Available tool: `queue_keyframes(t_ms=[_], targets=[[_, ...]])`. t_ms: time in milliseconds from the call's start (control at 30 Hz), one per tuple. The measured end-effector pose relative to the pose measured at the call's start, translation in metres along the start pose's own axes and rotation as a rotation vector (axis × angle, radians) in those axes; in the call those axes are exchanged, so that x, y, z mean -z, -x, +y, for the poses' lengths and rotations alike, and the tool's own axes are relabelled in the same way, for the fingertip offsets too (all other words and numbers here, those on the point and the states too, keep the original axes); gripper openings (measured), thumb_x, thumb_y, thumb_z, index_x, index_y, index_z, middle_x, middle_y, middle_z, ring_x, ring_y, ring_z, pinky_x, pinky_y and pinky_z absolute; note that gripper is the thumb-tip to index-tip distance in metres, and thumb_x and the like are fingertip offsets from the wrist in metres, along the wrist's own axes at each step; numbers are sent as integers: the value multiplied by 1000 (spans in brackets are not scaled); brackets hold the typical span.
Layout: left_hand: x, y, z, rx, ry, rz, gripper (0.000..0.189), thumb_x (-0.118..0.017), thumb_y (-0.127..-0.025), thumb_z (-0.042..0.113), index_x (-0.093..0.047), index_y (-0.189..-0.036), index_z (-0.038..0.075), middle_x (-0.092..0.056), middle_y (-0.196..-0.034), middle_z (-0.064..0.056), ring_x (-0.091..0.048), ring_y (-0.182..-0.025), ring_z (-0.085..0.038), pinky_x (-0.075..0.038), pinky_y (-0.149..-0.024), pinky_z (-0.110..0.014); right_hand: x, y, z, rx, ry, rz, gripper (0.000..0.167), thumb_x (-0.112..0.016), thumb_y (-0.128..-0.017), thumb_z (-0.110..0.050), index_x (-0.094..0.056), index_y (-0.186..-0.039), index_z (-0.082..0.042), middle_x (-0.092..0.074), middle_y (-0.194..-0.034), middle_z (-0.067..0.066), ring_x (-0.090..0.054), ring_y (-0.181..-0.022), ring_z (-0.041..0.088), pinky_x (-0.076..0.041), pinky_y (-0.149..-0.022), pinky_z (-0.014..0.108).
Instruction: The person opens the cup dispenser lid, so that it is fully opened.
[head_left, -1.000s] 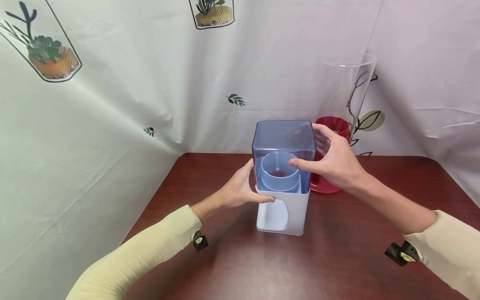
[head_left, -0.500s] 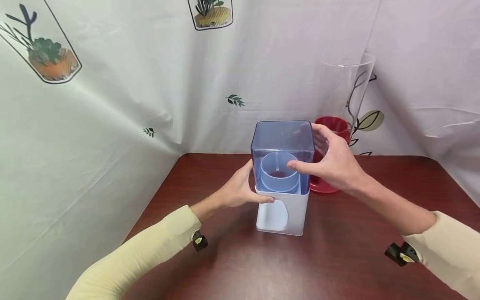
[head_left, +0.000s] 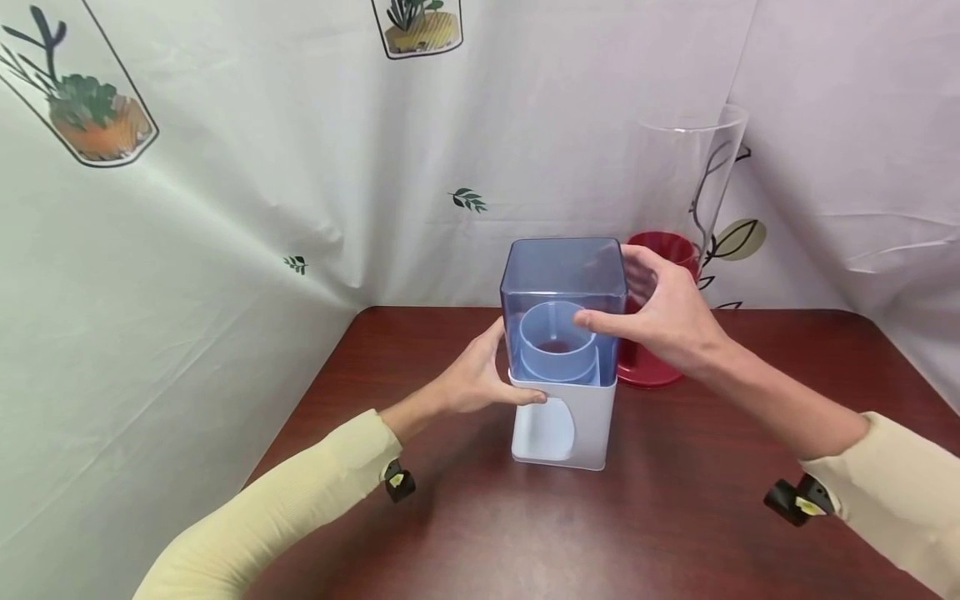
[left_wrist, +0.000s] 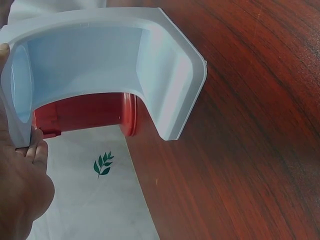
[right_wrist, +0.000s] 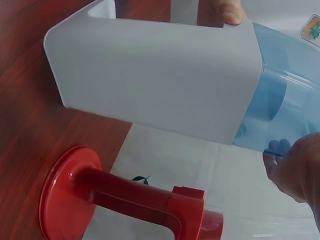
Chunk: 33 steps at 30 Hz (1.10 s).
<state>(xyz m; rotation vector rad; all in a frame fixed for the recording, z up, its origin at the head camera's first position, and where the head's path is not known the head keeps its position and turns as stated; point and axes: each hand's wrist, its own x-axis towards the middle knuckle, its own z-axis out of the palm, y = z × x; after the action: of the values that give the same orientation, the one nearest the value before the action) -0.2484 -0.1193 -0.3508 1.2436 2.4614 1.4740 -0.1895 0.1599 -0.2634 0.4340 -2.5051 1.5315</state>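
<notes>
A white base [head_left: 594,429] with a rounded cutout in its front stands upright on the table in the head view. Over it sits a translucent blue square cover [head_left: 562,267], with a round blue ring [head_left: 558,367] visible inside. My left hand [head_left: 472,379] grips the upper left side of the base, thumb across its front. Around the cover's right side, my right hand [head_left: 671,317] holds on, its thumb on the front face and its fingers behind. In the right wrist view, the base's side wall [right_wrist: 150,80] meets the cover [right_wrist: 280,95] along a straight seam.
Behind and right of the base stands a red stand [head_left: 651,367] with a tall clear tube [head_left: 690,175]. The dark red-brown wooden table [head_left: 697,500] runs back to a white patterned cloth [head_left: 322,150] hanging behind and at the left.
</notes>
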Motion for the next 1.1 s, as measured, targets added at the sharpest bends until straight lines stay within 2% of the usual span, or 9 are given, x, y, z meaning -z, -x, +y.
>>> queue_keyframes(t_ms=[100, 433, 633, 1100], targets=[[0, 0, 0, 5, -1, 0, 105, -102, -70, 20, -42, -156, 22, -64, -136, 10, -58, -128, -12, -44, -115, -41, 1, 0, 1, 1, 3, -9, 99, -88, -85, -35, -35, -164, -7, -52, -156, 19, -48, -145, 44, -41, -115, 63], [0, 1, 0, -1, 9, -6, 105, -102, -70, 23, -42, -156, 25, -63, -137, 8, -57, -128, -13, -46, -113, -43, -3, 4, 0, 51, -15, 9, 95, -90, -84, -28, -38, -161, -8, -54, -153, 17, -49, -145, 41, -41, -116, 60], [0, 0, 1, -2, -8, 7, 106, -103, -68, 20, -43, -156, 23, -64, -137, 9, -57, -130, -13, -42, -117, -40, -6, 4, -2, 84, -5, 24, 92, -92, -82, -27, -43, -157, -8, -56, -150, 13, -50, -145, 37, -40, -117, 56], [0, -1, 0, -2, -2, 1, 106, -102, -70, 20, -42, -157, 23, -63, -137, 9, -57, -128, -13, -46, -113, -40, -3, 3, -3, 44, -13, 17, 90, -89, -85, -29, -42, -159, -8, -56, -151, 13, -51, -144, 39, -41, -116, 59]])
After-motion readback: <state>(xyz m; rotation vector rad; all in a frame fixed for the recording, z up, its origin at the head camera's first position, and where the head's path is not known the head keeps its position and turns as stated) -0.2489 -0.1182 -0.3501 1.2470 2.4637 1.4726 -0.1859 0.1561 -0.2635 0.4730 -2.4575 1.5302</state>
